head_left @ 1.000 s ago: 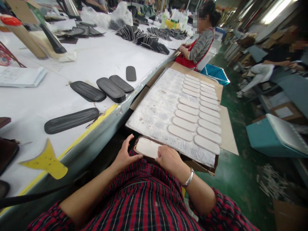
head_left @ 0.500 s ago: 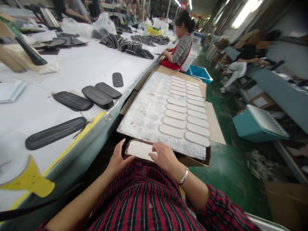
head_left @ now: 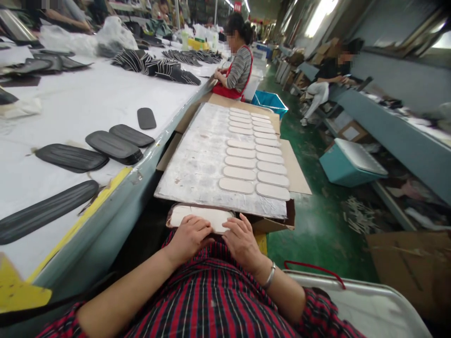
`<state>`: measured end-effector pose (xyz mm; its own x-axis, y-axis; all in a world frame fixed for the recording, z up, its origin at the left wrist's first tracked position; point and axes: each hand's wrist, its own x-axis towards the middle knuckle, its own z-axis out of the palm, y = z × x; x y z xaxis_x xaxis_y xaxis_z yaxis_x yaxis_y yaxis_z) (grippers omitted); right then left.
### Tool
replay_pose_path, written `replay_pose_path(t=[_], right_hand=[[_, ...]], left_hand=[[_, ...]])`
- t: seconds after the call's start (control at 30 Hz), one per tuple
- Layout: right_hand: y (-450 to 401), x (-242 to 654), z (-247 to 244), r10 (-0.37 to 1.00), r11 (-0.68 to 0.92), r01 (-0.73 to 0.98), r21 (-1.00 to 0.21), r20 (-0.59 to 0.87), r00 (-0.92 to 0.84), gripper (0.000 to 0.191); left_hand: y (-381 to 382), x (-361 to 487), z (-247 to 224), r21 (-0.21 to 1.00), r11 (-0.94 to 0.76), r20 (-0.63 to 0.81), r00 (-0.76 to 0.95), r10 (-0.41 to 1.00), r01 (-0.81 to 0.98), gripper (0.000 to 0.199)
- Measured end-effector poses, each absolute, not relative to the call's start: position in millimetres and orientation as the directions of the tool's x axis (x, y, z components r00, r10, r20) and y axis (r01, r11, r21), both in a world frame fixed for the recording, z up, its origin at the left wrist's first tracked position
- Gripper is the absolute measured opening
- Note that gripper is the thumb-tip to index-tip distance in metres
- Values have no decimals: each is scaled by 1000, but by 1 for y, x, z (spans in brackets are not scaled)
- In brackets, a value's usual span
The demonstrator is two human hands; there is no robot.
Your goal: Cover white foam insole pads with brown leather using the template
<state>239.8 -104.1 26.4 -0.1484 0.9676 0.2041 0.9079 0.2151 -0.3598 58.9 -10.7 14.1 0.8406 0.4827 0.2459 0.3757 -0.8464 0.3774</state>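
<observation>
White oval piece [head_left: 217, 216]: lying beneath left hand [head_left: 190, 237] and right hand [head_left: 243, 241], just before plaid shirt [head_left: 211, 295]. Left: resting bent fingers on it; right: resting half-spread fingers at its right end; whether either is gripping, cannot tell. Pale oval pieces [head_left: 239, 173], two columns: lying on board [head_left: 188, 162] beyond hands. Black oval pieces [head_left: 112, 145]: lying on desk [head_left: 66, 112], left of hands.

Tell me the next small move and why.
I'd probably press along the near edge of the pale oval piece: the left hand lies over that edge and the right hand is at its right end, so both seem placed for it.
</observation>
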Motion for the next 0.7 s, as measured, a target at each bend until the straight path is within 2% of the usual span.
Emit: replay_pose_path(t=[0.13, 0.23, 0.37, 0.47, 0.57, 0.63, 0.7], right_hand=[[-96, 231, 30, 993, 39, 921, -389, 115, 6, 14], [-90, 226, 33, 996, -76, 931, -358, 24, 90, 11], [-84, 223, 38, 983, -157, 950, -272, 47, 176, 22], [-86, 228, 39, 980, -143, 955, -259, 98, 173, 40], [-92, 236, 33, 974, -130, 956, -261, 146, 172, 60], [-94, 239, 26, 973, -108, 962, -251, 173, 155, 67], [-91, 239, 20, 979, -67, 971, -231, 173, 109, 72]], left_hand=[[-18, 62, 13, 391, -815, 271, 793, 546, 428, 17], [-21, 71, 13, 391, -780, 236, 765, 599, 489, 18], [-22, 89, 20, 335, -703, 135, 706, 695, 627, 11], [-26, 88, 26, 311, -688, 185, 668, 720, 656, 36], [-32, 61, 20, 366, -710, 347, 620, 704, 602, 61], [-35, 34, 8, 459, -635, 433, 468, 771, 621, 69], [-35, 9, -8, 611, -449, 372, 264, 890, 652, 80]])
